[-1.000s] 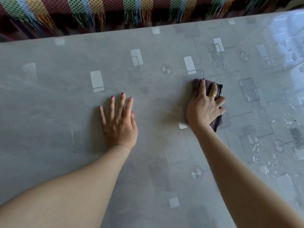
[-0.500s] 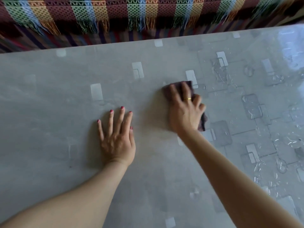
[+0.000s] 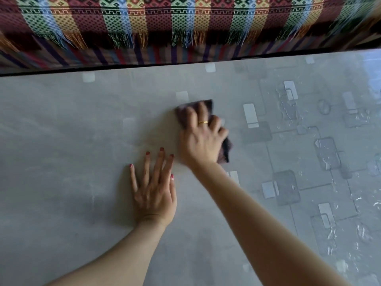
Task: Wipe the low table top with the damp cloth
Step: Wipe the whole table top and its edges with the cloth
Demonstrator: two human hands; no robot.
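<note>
The low table top is grey and glossy, printed with pale squares, and fills most of the view. A dark purple damp cloth lies flat on it near the middle. My right hand presses down on the cloth with its fingers spread over it; a gold ring shows on one finger. The hand is blurred by motion. My left hand rests flat on the bare table just to the left of the cloth, fingers straight and apart. Most of the cloth is hidden under my right hand.
A striped, fringed woven throw hangs over furniture along the table's far edge. Water streaks and droplets glisten on the right part of the table.
My right hand has slid the cloth leftward across the table, ending close to my left hand. The left hand stays planted. The view has tilted up, showing more of the throw.
</note>
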